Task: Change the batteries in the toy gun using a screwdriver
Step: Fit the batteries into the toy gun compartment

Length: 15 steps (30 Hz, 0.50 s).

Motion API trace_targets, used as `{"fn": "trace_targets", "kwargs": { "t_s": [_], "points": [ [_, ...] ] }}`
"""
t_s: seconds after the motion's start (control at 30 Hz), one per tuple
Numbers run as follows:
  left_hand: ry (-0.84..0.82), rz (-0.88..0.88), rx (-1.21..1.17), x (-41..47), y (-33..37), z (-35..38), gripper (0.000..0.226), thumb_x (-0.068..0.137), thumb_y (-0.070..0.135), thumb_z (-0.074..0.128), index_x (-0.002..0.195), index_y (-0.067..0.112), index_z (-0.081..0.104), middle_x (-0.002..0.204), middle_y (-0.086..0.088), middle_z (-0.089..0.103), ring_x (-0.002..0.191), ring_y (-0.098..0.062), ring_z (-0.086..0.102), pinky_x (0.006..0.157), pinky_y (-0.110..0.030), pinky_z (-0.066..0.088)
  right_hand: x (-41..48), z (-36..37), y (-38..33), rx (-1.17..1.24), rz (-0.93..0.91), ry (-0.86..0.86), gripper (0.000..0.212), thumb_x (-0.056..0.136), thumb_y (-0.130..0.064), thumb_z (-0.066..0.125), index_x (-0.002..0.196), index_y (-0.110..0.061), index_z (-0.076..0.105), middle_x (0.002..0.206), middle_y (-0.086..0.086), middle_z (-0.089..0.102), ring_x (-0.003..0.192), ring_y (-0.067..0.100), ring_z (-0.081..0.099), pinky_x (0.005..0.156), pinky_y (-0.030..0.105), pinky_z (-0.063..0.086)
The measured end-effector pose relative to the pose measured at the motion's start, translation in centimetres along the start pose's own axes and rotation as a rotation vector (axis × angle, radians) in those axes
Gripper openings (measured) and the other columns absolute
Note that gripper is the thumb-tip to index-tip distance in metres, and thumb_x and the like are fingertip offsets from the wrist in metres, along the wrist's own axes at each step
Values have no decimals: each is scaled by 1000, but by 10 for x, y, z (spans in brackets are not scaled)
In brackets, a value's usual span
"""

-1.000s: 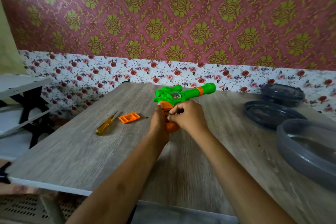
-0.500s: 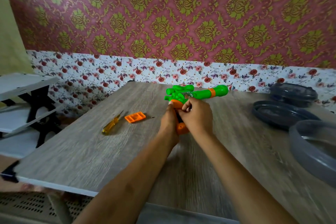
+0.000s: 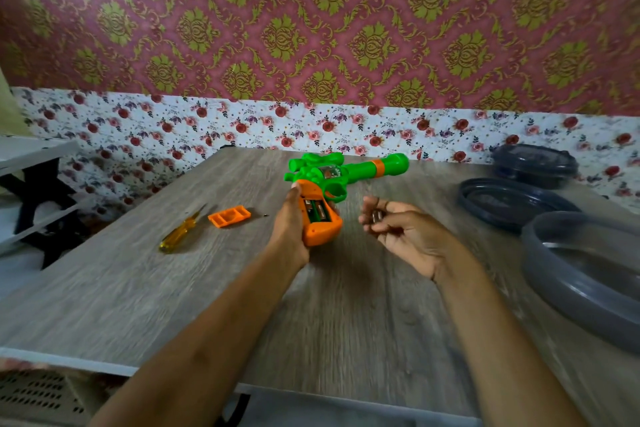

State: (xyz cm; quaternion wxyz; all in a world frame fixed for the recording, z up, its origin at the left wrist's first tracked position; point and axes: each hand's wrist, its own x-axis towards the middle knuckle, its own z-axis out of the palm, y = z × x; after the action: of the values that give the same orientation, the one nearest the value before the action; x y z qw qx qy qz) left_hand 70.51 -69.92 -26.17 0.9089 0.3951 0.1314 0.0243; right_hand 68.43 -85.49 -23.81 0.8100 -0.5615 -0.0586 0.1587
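My left hand [image 3: 290, 218] grips the orange handle of the green toy gun [image 3: 349, 173], barrel pointing right above the table. The open battery bay [image 3: 316, 211] in the handle faces me, with batteries showing inside. To the right of the gun, my right hand [image 3: 401, 236] is palm up with a small dark battery [image 3: 377, 217] pinched in its fingertips. The orange battery cover [image 3: 229, 216] lies on the table left of the gun, a tiny screw [image 3: 265, 216] beside it. Further left lies the yellow-handled screwdriver [image 3: 179, 232].
The wooden table [image 3: 346, 305] stands against a floral wall. Dark round lids and containers sit at the right: one lidded tub [image 3: 533, 165] at the back, a flat lid [image 3: 512, 201] and a large grey bowl [image 3: 581, 274]. A white shelf [image 3: 31, 184] is off the left edge.
My right hand has come away from the gun handle and moved right, holding a battery. The open battery bay is now uncovered. The left hand keeps its grip.
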Motion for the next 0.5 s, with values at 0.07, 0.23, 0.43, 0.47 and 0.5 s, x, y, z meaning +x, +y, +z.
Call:
{"fn": "trace_targets", "kwargs": {
  "t_s": [0.07,0.23,0.43,0.47,0.5],
  "points": [
    [8,7,51,0,0,-1,39,96,43,46,114,8,47,79,-12,60,63,-20,62,47,-25,54,-1,-1,-3,-15,-30,-81,30,89,16,36,101,-3,55,91,10,62,87,15,60,71,13,53],
    [17,17,118,-2,1,-2,35,96,43,45,109,11,46,79,-11,62,66,-20,61,50,-26,54,2,2,5,-139,-137,-42,29,93,8,39,118,8,53,105,14,62,94,16,63,80,11,50],
    [19,23,115,-4,0,0,47,96,45,44,121,6,48,79,-12,61,57,-19,63,44,-24,53,6,11,17,-516,-482,92,32,95,-2,43,125,2,53,116,12,61,93,10,65,76,8,51],
    [16,12,103,-4,1,2,49,96,46,42,122,4,47,80,-12,60,57,-19,63,44,-24,53,6,13,19,-633,-591,99,31,94,-5,46,124,-2,56,112,8,64,88,5,66,76,10,52],
    [4,0,94,-3,1,3,51,97,46,40,122,3,47,81,-13,59,56,-19,63,44,-24,53,5,15,21,-714,-676,84,31,94,-9,50,123,-6,58,106,5,67,84,2,67,76,12,53]
  ]
}}
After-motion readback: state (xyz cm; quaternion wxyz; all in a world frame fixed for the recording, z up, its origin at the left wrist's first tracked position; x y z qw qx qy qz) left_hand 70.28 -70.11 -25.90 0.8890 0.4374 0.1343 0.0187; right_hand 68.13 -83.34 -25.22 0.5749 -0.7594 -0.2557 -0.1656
